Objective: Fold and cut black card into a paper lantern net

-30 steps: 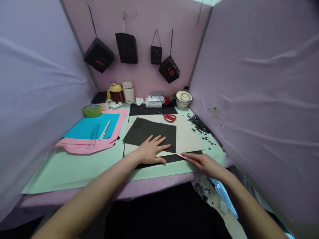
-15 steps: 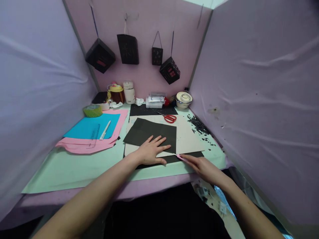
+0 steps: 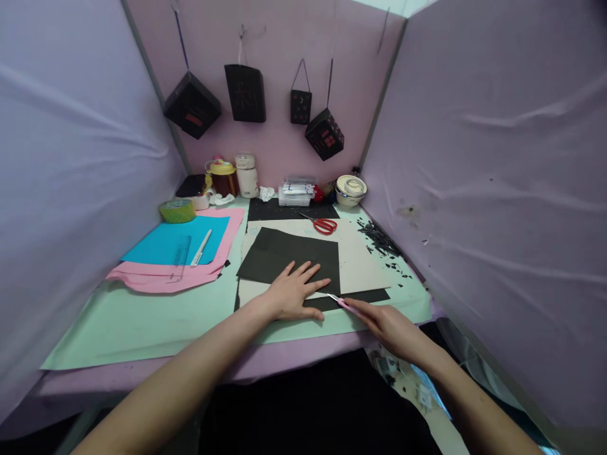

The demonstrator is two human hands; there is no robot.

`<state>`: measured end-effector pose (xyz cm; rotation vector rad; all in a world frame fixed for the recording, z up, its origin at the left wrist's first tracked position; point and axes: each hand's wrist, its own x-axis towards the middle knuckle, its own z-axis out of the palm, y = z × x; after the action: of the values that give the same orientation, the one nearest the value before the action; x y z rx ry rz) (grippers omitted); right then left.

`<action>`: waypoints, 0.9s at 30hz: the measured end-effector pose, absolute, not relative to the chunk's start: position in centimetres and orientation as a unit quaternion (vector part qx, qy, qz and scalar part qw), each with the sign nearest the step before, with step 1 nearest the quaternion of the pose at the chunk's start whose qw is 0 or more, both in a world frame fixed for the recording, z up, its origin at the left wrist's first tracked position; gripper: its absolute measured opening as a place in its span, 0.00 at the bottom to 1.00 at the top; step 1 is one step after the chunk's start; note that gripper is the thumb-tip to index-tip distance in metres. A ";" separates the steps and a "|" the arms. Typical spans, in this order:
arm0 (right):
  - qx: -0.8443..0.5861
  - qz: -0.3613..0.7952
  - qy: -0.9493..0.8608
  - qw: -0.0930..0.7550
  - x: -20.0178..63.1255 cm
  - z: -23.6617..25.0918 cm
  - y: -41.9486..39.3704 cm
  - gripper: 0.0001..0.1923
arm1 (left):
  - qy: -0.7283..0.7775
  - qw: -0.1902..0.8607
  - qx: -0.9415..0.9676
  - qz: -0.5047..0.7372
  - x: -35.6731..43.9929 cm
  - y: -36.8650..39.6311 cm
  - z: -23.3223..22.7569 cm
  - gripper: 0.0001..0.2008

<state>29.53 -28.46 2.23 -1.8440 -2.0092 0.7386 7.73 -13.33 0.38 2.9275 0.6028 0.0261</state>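
Left hand (image 3: 294,292) lies flat, fingers spread, pressing the black sheet (image 3: 289,256) to the worktop (image 3: 142,319); right hand (image 3: 386,322), grip closed round a pink craft knife (image 3: 342,302), blade at the sheet's edge.

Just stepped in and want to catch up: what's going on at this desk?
A person is working on black paper that lies on a pale board. The left hand presses flat on the sheet, fingers spread. The right hand grips a pink craft knife, its tip at the sheet's near edge, close to the left fingertips. Red scissors lie farther back, and black paper scraps are scattered to the right. Blue and pink sheets sit to the left.
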 end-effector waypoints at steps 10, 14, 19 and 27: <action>-0.670 0.196 -0.704 0.129 28.6 2.6 -28.5 0.23 | 0.218 0.083 0.972 0.013 8.3 -13.8 0.2 0.45; -0.677 0.184 -0.702 0.126 30.3 2.0 -28.4 0.22 | 0.259 0.098 0.961 0.023 9.7 -14.5 -0.1 0.48; -0.677 0.193 -0.698 0.127 31.3 1.8 -28.4 0.22 | 0.206 0.111 0.972 -0.015 9.0 -12.8 0.7 0.50; -0.682 0.204 -0.689 0.135 29.7 2.6 -28.1 0.22 | 0.165 0.072 0.984 -0.005 7.7 -11.7 0.9 0.44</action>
<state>29.73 -28.12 2.65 -1.9755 -1.9965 0.5903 7.73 -11.75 0.87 2.9557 0.4944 -0.0157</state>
